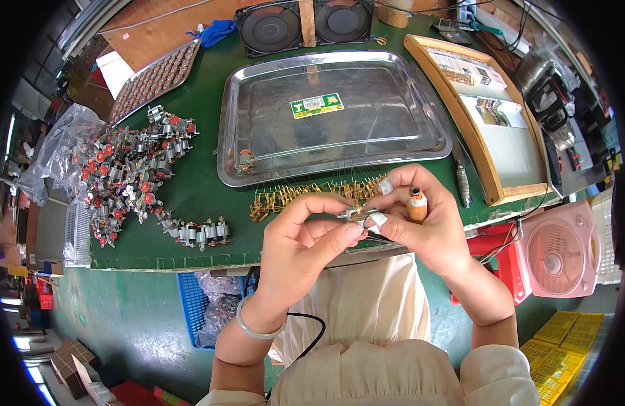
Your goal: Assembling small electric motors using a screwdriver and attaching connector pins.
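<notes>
Above the table's front edge, my left hand pinches a small silver and brass-coloured metal part between thumb and fingers. My right hand meets it there, its fingertips closed on the same part. White tape wraps a finger and the thumb of that hand. A tool with an orange-brown handle also rests in my right hand; its working end is hidden. Just beyond my hands lies a row of brass-coloured frames with thin wire leads. Fingers cover much of the held part.
A metal tray fills the table's middle. Piled silver components with red discs lie left, a short row of similar ones nearer. Behind stand two black fans and a perforated board. A wooden-framed box is right.
</notes>
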A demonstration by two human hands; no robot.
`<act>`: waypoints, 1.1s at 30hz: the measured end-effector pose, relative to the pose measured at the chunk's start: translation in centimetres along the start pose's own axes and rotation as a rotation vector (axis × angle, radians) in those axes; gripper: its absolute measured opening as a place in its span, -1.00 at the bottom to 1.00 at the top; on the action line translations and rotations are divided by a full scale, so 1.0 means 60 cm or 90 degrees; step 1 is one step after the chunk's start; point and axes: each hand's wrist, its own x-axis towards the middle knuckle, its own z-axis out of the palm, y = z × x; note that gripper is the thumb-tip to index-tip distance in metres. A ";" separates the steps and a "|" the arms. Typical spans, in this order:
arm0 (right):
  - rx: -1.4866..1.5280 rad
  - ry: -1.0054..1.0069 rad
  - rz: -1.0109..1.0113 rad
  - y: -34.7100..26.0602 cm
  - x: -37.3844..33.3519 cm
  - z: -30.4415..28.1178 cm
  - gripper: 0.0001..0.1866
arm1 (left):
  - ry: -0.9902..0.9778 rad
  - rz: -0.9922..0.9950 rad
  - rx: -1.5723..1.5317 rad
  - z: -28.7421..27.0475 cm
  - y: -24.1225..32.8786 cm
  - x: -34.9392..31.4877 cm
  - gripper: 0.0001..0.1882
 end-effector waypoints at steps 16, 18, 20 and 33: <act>0.070 -0.005 -0.110 0.021 -0.049 0.000 -0.76 | 0.106 0.034 -0.080 -0.020 -0.009 -0.013 -0.60; -0.064 -0.001 -0.166 0.044 -0.058 0.007 -0.64 | 0.124 0.023 -0.184 -0.016 -0.008 -0.013 -0.60; -0.358 -0.006 -0.333 0.054 -0.051 0.002 -0.65 | 0.121 0.025 -0.211 -0.011 -0.009 -0.013 -0.62; -0.455 0.089 -0.463 0.067 -0.045 0.037 -0.67 | 0.205 0.031 -0.282 0.010 -0.015 -0.012 -0.62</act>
